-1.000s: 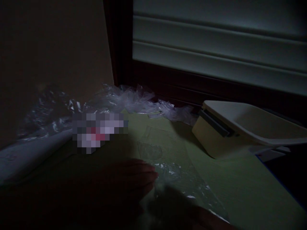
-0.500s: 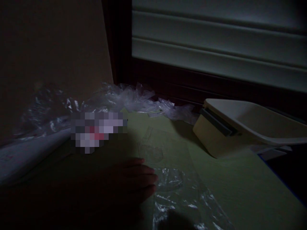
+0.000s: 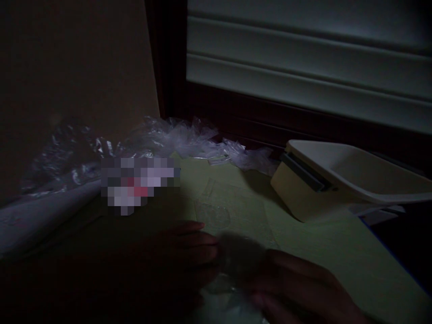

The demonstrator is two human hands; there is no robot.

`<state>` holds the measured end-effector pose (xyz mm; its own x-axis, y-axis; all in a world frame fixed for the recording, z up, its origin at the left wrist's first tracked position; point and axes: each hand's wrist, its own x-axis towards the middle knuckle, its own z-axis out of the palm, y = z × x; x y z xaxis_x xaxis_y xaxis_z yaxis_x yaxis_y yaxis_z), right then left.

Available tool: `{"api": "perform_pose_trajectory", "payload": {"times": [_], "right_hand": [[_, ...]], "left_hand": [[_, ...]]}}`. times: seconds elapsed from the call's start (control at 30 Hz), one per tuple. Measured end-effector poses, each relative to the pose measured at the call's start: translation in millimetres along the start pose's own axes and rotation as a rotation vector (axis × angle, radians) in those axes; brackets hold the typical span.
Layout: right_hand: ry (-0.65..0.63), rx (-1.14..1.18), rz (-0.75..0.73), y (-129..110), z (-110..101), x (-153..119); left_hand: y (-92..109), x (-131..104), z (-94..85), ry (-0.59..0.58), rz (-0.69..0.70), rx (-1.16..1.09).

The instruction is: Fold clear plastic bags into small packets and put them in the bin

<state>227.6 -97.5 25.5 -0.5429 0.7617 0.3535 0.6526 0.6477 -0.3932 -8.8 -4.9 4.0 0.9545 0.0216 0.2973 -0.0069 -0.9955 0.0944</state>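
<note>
A clear plastic bag (image 3: 236, 211) lies flat on the pale green tabletop, its near part hidden by my hands. My left hand (image 3: 195, 252), dark and in shadow, rests at the bag's left edge with its fingers stretched out. From the lower right my right hand (image 3: 300, 283) reaches over the bag, blurred by motion. Its fingers are bent together around a smeared, greyish rounded thing (image 3: 241, 254), too blurred to name, between the two hands. Below this thing, a pale glossy patch shows near the bottom edge.
Crumpled clear plastic (image 3: 182, 137) runs along the back of the table (image 3: 324, 252). A cream plastic bin (image 3: 303, 193) with a grey clip lies tilted at the right. A pixelated pale and red item (image 3: 135, 184) sits left. White louvred slats (image 3: 303, 72) are behind.
My right hand has come in from the lower right over the bag, with the greyish rounded thing now between my hands. My left hand has stayed nearly still.
</note>
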Motion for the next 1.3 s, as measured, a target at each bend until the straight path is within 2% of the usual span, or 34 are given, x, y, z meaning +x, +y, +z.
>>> {"api": "perform_pose_trajectory", "payload": {"times": [0.1,0.2,0.43,0.67,0.83,0.97,1.07,1.1,1.17,1.23,1.3], "right_hand": [[0.122,0.196,0.183,0.0,-2.8,12.0],[0.186,0.282,0.272,3.8,-1.2,21.0],[0.245,0.245,0.312,16.9,7.1,26.5],[0.229,0.219,0.409,30.2,17.0,30.1],[0.261,0.205,0.479,37.6,21.3,29.8],[0.303,0.123,0.4,29.4,15.8,25.1],[0.23,0.038,0.197,15.3,10.8,13.9],[0.218,-0.034,0.095,10.7,10.4,8.5],[0.181,-0.244,0.026,3.7,11.6,-2.8],[0.226,-0.37,-0.114,0.5,13.2,-11.5],[0.186,-0.436,-0.125,0.6,12.8,-14.4]], "left_hand": [[-0.2,0.8,-1.0,-0.019,0.001,-0.004],[0.0,1.3,-0.2,-0.023,0.007,0.009],[5.1,-1.1,6.1,0.103,-0.013,-0.018],[2.4,3.0,1.7,-0.017,0.013,-0.01],[1.5,3.5,4.0,0.009,-0.012,-0.044],[1.4,2.7,4.2,0.025,-0.001,-0.028],[3.2,2.1,2.2,0.024,-0.012,-0.015],[4.2,2.1,1.4,0.032,-0.027,-0.016],[5.8,2.2,-0.3,0.052,-0.05,-0.025],[6.1,2.6,-1.6,0.06,-0.027,-0.033],[4.9,2.6,-1.0,0.045,-0.005,-0.034]]}}
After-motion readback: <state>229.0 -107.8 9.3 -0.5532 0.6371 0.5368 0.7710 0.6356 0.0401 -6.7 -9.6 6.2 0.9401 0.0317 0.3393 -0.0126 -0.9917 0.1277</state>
